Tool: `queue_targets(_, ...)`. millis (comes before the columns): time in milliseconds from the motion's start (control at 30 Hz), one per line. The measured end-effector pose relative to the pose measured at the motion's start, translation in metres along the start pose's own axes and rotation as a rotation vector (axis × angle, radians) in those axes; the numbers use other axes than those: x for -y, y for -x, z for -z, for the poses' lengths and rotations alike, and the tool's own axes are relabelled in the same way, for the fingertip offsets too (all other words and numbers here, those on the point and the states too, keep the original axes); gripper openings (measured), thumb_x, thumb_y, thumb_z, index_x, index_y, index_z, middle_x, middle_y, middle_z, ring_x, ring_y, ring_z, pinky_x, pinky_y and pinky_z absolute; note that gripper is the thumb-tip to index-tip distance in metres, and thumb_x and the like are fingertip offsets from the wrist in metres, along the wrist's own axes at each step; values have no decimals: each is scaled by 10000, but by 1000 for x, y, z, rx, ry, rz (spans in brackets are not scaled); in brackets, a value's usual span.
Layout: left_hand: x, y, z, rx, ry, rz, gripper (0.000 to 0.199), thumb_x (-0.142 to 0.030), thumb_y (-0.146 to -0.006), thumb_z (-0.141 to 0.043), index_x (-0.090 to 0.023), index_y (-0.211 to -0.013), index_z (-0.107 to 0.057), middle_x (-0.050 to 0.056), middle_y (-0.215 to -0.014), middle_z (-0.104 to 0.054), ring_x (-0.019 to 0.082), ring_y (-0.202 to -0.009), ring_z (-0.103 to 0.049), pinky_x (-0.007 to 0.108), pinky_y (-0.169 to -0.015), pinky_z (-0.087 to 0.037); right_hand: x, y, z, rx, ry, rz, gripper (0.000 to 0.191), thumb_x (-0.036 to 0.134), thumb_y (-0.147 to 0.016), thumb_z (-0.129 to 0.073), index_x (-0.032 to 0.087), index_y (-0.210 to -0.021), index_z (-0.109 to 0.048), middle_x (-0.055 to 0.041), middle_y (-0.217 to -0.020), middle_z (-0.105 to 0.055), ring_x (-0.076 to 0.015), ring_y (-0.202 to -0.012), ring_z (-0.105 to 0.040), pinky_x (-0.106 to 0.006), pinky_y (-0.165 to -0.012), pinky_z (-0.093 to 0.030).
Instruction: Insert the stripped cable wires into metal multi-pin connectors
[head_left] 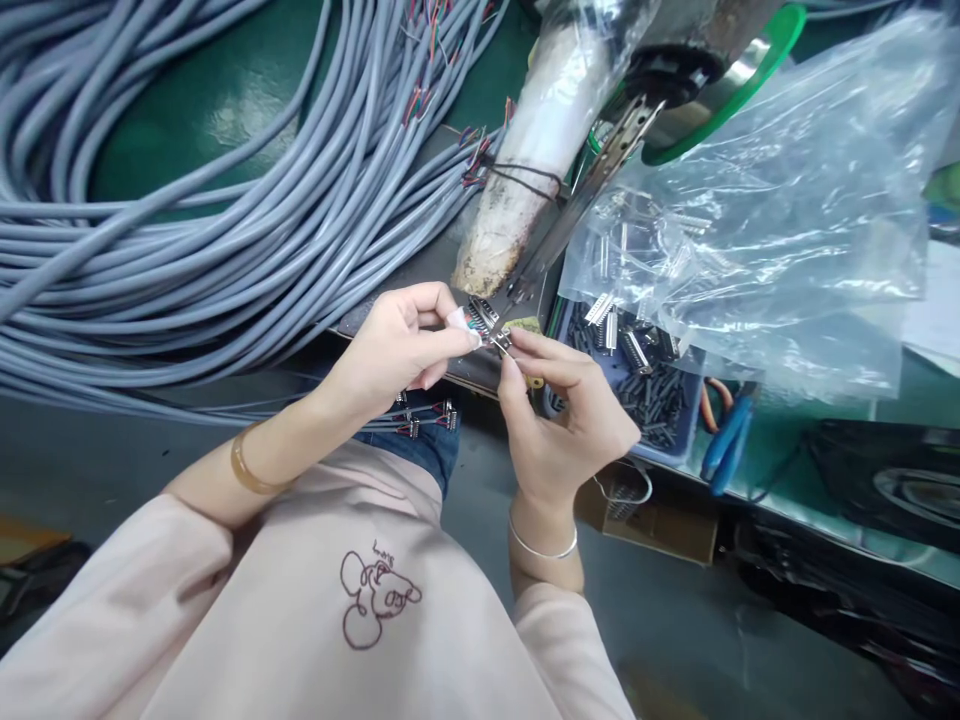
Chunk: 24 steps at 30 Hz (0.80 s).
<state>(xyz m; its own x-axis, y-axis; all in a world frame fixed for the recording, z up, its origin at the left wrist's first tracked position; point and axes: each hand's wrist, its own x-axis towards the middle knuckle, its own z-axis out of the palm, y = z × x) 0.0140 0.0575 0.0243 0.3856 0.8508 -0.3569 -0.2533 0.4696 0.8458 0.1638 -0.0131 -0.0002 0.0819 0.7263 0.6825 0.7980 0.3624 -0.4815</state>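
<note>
My left hand (409, 335) pinches the end of a cable between thumb and forefinger, where short coloured wires (472, 324) stick out. Facing it, my right hand (562, 405) closes its thumb and fingertips on a small metal multi-pin connector (501, 341) that meets the wires. A thin bright strand lies by the right fingertips; whether it is wire or solder I cannot tell. Just above the fingers, a slotted metal tool (592, 190) resembling a soldering iron points down. Another connector (484, 312) lies behind the held one, near a yellowish pad (523, 325).
Bundled grey cables (225, 250) with stripped ends cover the left. A plastic-wrapped pipe (540, 130) hangs above my hands. To the right are a blue bin (679, 440) of black sleeves and connectors, a clear bag (787, 220), blue-handled pliers (727, 440) and a green-rimmed spool (784, 45). Finished-looking connectors (448, 414) hang near my lap.
</note>
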Motion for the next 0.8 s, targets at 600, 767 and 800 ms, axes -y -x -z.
queue_targets(600,6,1,2,2,-9,43,232,-22,-667,-691,-162,-600,-519,-94,-467,-497,-3,-310,-381,137,-337,-242,1,-2,-3,25,123,91,135,151,-912,-718,231,-863,-621,1,-918,-799,-142,-830,-784,-250,-746,-625)
queue_targets(767,3,1,1,2,-10,9,213,-27,-685,-676,-162,-615,-527,-91,-468,-497,4,-313,-401,135,-338,-247,2,-8,-4,13,106,87,131,136,-899,-737,230,-885,-647,1,-934,-792,-139,-846,-774,-254,-764,-623)
queue_targets(800,2,0,1,7,-8,0,206,-27,-686,-675,-161,-619,-533,-91,-470,-498,4,-313,-404,133,-339,-249,3,-9,-4,4,101,84,132,132,-896,-739,230,-890,-652,2,-938,-791,-138,-849,-772,-256,-769,-623)
